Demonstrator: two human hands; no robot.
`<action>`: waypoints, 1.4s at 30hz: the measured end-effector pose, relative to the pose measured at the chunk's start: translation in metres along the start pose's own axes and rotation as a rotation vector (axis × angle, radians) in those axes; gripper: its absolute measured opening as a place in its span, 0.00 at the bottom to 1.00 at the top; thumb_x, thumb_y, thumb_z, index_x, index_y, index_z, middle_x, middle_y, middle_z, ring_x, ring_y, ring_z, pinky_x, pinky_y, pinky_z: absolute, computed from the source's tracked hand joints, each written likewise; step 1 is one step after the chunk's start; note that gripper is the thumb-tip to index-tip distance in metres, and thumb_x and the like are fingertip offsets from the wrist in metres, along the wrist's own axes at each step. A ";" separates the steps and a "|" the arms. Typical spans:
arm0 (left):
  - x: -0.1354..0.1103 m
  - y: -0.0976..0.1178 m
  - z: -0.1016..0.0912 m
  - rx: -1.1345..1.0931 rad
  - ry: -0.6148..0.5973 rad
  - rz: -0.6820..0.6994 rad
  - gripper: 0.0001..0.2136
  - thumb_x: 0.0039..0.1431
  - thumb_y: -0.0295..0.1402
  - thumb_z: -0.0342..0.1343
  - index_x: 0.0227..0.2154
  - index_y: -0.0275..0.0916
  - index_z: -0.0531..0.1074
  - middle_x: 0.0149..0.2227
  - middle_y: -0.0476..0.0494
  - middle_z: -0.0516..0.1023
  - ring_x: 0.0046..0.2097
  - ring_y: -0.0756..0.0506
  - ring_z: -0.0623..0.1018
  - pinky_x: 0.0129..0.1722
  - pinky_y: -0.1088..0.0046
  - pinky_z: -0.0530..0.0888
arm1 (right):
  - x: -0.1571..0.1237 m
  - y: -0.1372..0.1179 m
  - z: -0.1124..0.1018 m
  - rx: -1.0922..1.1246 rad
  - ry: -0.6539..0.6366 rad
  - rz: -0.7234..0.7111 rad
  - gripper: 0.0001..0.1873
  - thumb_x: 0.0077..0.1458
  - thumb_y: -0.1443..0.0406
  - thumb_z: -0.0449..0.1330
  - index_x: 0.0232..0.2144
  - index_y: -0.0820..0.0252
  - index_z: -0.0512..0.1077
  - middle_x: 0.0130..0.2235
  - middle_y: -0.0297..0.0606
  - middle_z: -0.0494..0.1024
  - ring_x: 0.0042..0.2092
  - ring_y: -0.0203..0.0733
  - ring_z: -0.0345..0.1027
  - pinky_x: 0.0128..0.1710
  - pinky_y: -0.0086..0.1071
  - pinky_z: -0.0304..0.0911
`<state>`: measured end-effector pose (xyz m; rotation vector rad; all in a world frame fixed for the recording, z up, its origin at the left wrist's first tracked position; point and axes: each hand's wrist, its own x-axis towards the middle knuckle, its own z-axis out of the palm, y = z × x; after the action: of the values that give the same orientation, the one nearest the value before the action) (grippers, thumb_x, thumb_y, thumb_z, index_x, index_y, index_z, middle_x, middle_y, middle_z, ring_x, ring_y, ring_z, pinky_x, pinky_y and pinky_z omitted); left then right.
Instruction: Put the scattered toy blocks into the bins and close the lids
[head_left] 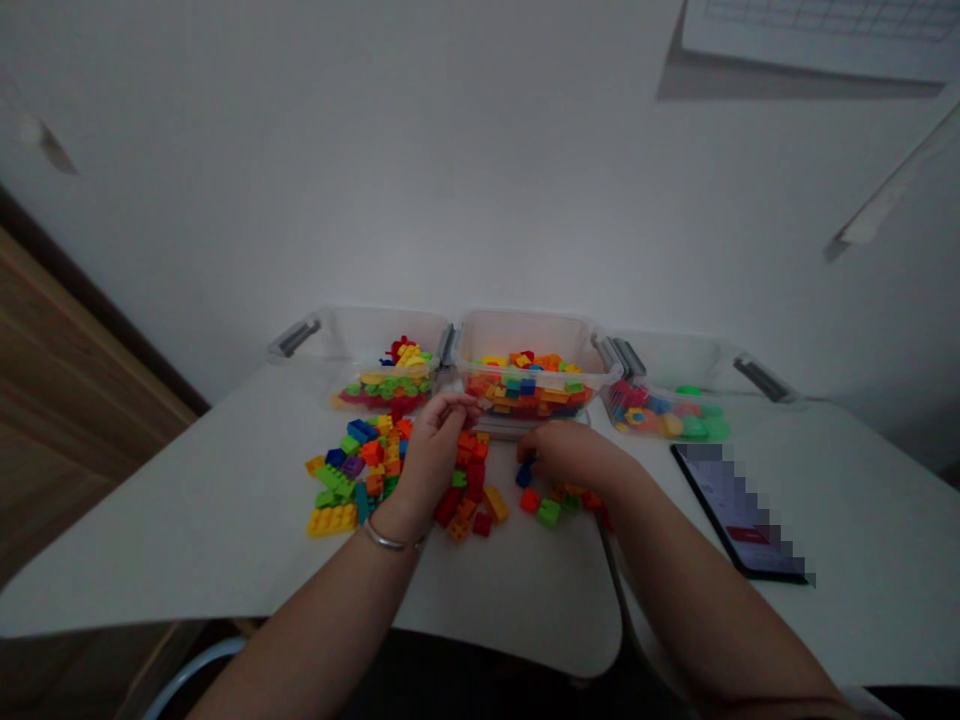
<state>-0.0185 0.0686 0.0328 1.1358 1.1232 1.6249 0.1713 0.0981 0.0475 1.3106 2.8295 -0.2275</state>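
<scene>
My left hand [437, 435] is raised over the pile of colourful toy bricks [388, 458], its fingers pressed together near the front wall of the middle clear bin [525, 415]. Whatever sits in that pinch, if anything, is too small to make out. To the right, my right hand [571, 452] curls down with its fingertips closed on a dark blue toy brick [523, 474]. Below this hand lie a red-orange brick [530, 500] and a green brick [548, 513]. A yellow-orange brick [495, 503] rests between the hands. My right forearm partly covers other bricks.
Mixed toy pieces fill part of the middle bin, the left bin [352, 335] and the right bin [675, 350], all along the wall. A phone or tablet [750, 535] lies on the white table [225, 530] at right. Wooden furniture [82, 400] stands at left.
</scene>
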 end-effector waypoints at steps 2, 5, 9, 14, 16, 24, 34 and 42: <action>0.001 -0.001 0.000 -0.007 -0.004 0.000 0.05 0.51 0.35 0.56 0.29 0.40 0.73 0.30 0.47 0.77 0.34 0.48 0.76 0.38 0.70 0.74 | 0.005 -0.002 0.001 -0.030 0.008 -0.013 0.11 0.53 0.69 0.59 0.37 0.54 0.80 0.37 0.43 0.83 0.38 0.49 0.76 0.35 0.36 0.66; 0.001 -0.002 0.000 -0.003 -0.005 0.001 0.05 0.51 0.35 0.57 0.29 0.40 0.73 0.29 0.47 0.77 0.34 0.47 0.76 0.38 0.70 0.74 | 0.011 -0.003 0.004 -0.038 0.038 -0.030 0.12 0.54 0.68 0.59 0.39 0.55 0.79 0.40 0.43 0.82 0.41 0.50 0.75 0.37 0.35 0.66; 0.000 -0.001 0.000 0.002 -0.005 -0.005 0.05 0.51 0.35 0.57 0.29 0.40 0.73 0.29 0.47 0.76 0.34 0.47 0.76 0.38 0.69 0.74 | 0.014 -0.005 0.007 -0.012 0.065 -0.140 0.13 0.55 0.70 0.58 0.41 0.55 0.79 0.42 0.41 0.82 0.44 0.48 0.74 0.43 0.36 0.65; 0.000 -0.001 0.001 -0.013 -0.006 -0.006 0.05 0.51 0.35 0.57 0.29 0.40 0.72 0.30 0.47 0.77 0.34 0.48 0.76 0.38 0.70 0.74 | 0.016 -0.008 0.009 0.011 0.073 -0.176 0.13 0.57 0.70 0.57 0.41 0.57 0.78 0.43 0.42 0.81 0.45 0.48 0.73 0.45 0.37 0.64; 0.001 -0.001 0.001 -0.012 -0.004 -0.006 0.05 0.51 0.35 0.57 0.29 0.40 0.72 0.30 0.47 0.77 0.34 0.48 0.76 0.38 0.70 0.74 | 0.017 -0.009 0.009 0.004 0.068 -0.159 0.13 0.57 0.69 0.56 0.42 0.56 0.78 0.42 0.41 0.81 0.45 0.47 0.72 0.44 0.37 0.64; 0.001 -0.004 -0.001 0.008 -0.014 0.002 0.07 0.51 0.36 0.57 0.30 0.40 0.72 0.30 0.47 0.76 0.34 0.48 0.76 0.38 0.70 0.74 | 0.010 -0.011 -0.006 0.076 0.228 -0.222 0.13 0.59 0.69 0.55 0.44 0.59 0.76 0.44 0.43 0.78 0.45 0.45 0.72 0.43 0.36 0.65; 0.000 -0.005 -0.002 -0.040 -0.002 -0.003 0.05 0.51 0.34 0.57 0.30 0.39 0.73 0.29 0.48 0.77 0.33 0.48 0.76 0.39 0.69 0.74 | -0.025 0.027 -0.053 0.177 1.022 0.057 0.14 0.62 0.63 0.51 0.41 0.54 0.76 0.43 0.44 0.75 0.48 0.48 0.68 0.52 0.45 0.63; 0.000 -0.006 -0.002 -0.039 0.000 -0.004 0.05 0.51 0.35 0.58 0.29 0.40 0.73 0.30 0.47 0.77 0.34 0.47 0.76 0.39 0.69 0.74 | -0.023 0.054 -0.050 0.084 0.929 0.086 0.16 0.58 0.68 0.49 0.38 0.59 0.78 0.43 0.46 0.76 0.47 0.48 0.69 0.50 0.43 0.64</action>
<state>-0.0199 0.0699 0.0270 1.1072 1.0882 1.6368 0.2296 0.1215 0.0923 1.9471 3.4637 0.3788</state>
